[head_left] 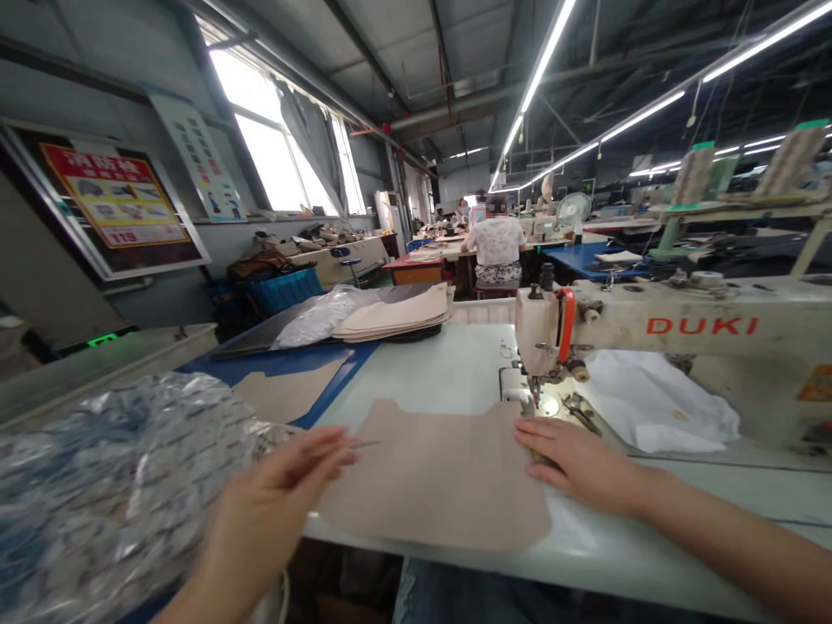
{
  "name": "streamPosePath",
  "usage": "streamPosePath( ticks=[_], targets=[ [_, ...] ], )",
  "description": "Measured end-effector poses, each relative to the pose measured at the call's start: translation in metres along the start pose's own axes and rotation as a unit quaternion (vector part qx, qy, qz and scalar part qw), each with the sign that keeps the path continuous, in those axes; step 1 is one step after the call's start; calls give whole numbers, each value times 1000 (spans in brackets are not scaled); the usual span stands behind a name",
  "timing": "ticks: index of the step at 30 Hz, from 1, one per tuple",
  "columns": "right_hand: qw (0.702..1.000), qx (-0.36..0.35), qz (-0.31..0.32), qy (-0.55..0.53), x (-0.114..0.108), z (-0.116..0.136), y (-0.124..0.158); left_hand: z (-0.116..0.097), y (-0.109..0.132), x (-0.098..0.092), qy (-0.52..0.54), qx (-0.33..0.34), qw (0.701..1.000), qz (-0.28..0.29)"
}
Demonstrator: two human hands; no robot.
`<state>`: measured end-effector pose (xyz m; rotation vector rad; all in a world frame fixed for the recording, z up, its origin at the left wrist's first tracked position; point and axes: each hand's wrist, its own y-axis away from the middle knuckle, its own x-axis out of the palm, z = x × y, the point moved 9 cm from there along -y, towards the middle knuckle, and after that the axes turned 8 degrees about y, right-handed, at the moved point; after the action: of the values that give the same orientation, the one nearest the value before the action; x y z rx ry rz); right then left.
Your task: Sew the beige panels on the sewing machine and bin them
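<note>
A beige cut panel (442,477) of leather-like or fabric sheet lies flat on the pale sewing table, its notched edge away from me. My left hand (286,485), blurred, is closed in a pinch over the panel's left edge. From its fingertips a thin, dark, needle-like thing (369,443) points right; its kind is unclear. My right hand (572,459) rests at the panel's right edge with fingers stretched out. Something small and yellowish shows between its thumb and fingers, too hidden to name. Just beyond that hand is the needle area of a sewing machine (702,325).
Crumpled clear plastic (130,485) fills the left. Another beige panel (289,390) lies on a blue surface, below a stack of beige panels (393,314) and a plastic bag (318,316). White cloth (656,403) sits under the machine arm. A person (497,243) sits farther back.
</note>
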<state>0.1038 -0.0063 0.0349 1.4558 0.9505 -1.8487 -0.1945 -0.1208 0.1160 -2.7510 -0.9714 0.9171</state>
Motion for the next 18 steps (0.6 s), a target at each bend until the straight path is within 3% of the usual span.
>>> streamPosePath(
  ticks=[2,3,6,8,10,13,16,18],
  targets=[
    [1000,5,25,-1,1,1,2,-10,-3,68,108,-1,986,127],
    [1000,8,31,0,-1,2,4,-15,-7,98,145,-1,976,163],
    [1000,25,12,11,-13,4,17,-24,-23,172,203,-3,955,217],
    [999,35,-21,26,-26,2,31,-26,-31,206,214,-3,947,241],
    [997,42,-57,41,-37,-3,50,-24,-36,226,217,-7,942,257],
    [989,76,-118,56,-55,-27,81,-19,-43,236,212,-17,938,274],
    [964,193,-166,75,-75,-77,112,-19,-50,237,185,-14,939,290],
    [936,303,-138,117,-82,-114,126,-20,-54,237,164,-6,943,289]
  ],
)
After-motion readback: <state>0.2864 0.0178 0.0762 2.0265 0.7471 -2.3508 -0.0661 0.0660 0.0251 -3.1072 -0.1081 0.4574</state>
